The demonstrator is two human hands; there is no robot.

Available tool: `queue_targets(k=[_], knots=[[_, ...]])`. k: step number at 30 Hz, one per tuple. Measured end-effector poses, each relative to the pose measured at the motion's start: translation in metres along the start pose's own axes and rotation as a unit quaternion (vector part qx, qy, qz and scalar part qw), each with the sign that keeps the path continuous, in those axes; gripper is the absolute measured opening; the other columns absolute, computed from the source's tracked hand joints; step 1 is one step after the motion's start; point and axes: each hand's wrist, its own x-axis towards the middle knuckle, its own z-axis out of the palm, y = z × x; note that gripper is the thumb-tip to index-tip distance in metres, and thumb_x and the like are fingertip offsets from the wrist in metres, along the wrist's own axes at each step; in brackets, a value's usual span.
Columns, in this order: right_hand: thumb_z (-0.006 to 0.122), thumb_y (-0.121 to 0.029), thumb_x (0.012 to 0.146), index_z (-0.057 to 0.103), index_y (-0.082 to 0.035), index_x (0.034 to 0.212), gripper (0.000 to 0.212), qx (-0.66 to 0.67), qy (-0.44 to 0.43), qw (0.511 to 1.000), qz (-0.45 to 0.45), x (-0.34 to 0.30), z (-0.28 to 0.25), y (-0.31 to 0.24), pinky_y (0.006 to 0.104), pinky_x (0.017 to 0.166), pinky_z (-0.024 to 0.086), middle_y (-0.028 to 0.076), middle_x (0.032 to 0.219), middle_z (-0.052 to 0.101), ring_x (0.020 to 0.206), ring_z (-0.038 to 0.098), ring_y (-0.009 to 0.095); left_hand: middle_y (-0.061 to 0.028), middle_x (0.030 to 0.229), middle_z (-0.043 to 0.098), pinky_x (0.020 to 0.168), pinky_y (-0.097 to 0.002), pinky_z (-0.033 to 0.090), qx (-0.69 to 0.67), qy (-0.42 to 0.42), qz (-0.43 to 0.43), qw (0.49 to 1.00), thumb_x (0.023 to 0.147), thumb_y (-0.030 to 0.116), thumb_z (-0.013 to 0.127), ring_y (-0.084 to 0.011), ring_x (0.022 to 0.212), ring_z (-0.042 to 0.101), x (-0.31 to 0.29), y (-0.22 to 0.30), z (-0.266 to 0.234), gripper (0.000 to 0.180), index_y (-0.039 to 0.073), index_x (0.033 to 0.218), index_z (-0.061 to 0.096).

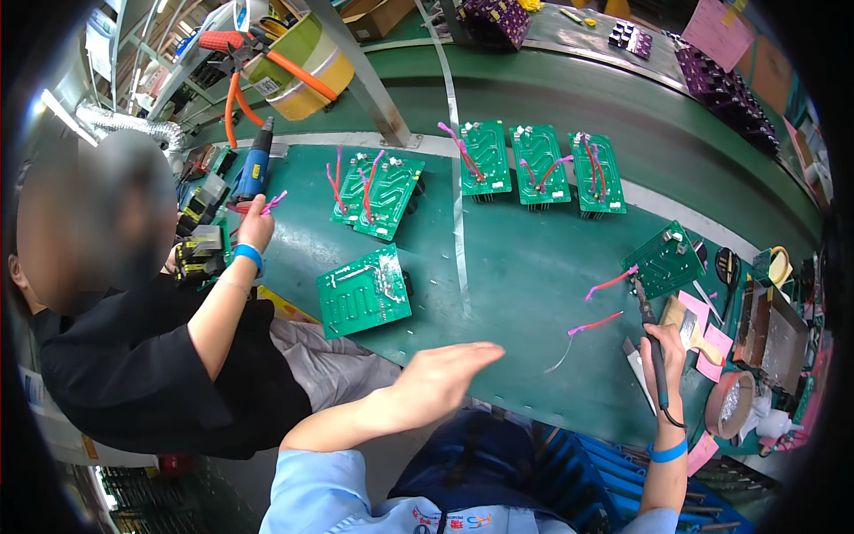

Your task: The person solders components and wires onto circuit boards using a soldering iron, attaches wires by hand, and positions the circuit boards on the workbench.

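Note:
My right hand grips a soldering iron by its dark handle. The iron's tip is at the near-left edge of a green circuit board on the right of the bench. A red wire with pink ends reaches left from that edge. Another red wire lies loose on the green bench just below it. My left hand hovers over the bench's front edge, fingers stretched out toward the right, with nothing seen in it. A flat brush lies beside my right hand.
Several wired boards stand along the back. Left of them are more wired boards and a plain one. At the left, a co-worker's hand is at a blue heat gun. A round container stands at right.

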Motion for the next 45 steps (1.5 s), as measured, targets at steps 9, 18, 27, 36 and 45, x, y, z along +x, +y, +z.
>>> queue_targets(k=[9, 18, 27, 36, 45], knots=[[0.06, 0.006, 0.065, 0.059, 0.001, 0.086, 0.022, -0.002, -0.004, 1.0, 0.011, 0.003, -0.001, 0.002, 0.0292, 0.065, 0.044, 0.014, 0.076, 0.054, 0.07, 0.055, 0.026, -0.0041, 0.069, 0.047, 0.053, -0.0252, 0.041, 0.236, -0.181, 0.091, 0.95, 0.065, 0.013, 0.061, -0.0172, 0.067, 0.05, 0.015, -0.013, 0.049, 0.014, 0.007, 0.076, 0.056], [0.064, 0.003, 0.062, 0.06, -0.003, 0.085, 0.024, 0.001, 0.026, 0.999, -0.022, 0.001, 0.0, 0.006, 0.0303, 0.06, 0.046, 0.01, 0.075, 0.055, 0.068, 0.056, 0.024, -0.0129, 0.096, 0.049, 0.074, -0.0382, 0.038, 0.132, -0.075, 0.09, 0.984, 0.062, 0.012, 0.066, -0.029, 0.088, 0.048, 0.053, -0.057, 0.106, 0.032, 0.005, 0.09, 0.052], [0.064, 0.0, 0.065, 0.06, -0.002, 0.085, 0.021, -0.008, 0.007, 0.999, -0.045, 0.003, -0.004, 0.009, 0.0302, 0.057, 0.045, 0.011, 0.074, 0.054, 0.064, 0.055, 0.025, -0.0109, 0.076, 0.053, 0.068, -0.0363, 0.038, 0.142, 0.015, -0.082, 0.986, 0.07, 0.016, 0.062, -0.0262, 0.076, 0.051, 0.117, -0.11, 0.19, 0.016, 0.005, 0.08, 0.057], [0.063, 0.0, 0.066, 0.06, -0.002, 0.085, 0.02, 0.021, -0.001, 1.0, -0.019, 0.006, -0.008, 0.015, 0.0303, 0.059, 0.045, 0.011, 0.076, 0.055, 0.066, 0.056, 0.025, -0.01, 0.068, 0.052, 0.053, -0.0358, 0.044, -0.012, -0.093, -0.003, 0.996, 0.072, 0.002, 0.056, -0.0286, 0.061, 0.055, 0.062, -0.066, 0.155, 0.009, 0.005, 0.08, 0.059], [0.06, -0.002, 0.07, 0.061, 0.0, 0.086, 0.017, 0.034, -0.016, 0.995, 0.09, 0.008, -0.014, 0.01, 0.0248, 0.05, 0.042, 0.008, 0.07, 0.053, 0.057, 0.053, 0.015, -0.0076, 0.066, 0.056, 0.047, -0.0294, 0.043, -0.036, -0.016, 0.052, 0.998, 0.071, 0.007, 0.063, -0.023, 0.054, 0.055, 0.087, -0.052, 0.208, 0.013, 0.006, 0.084, 0.061]])
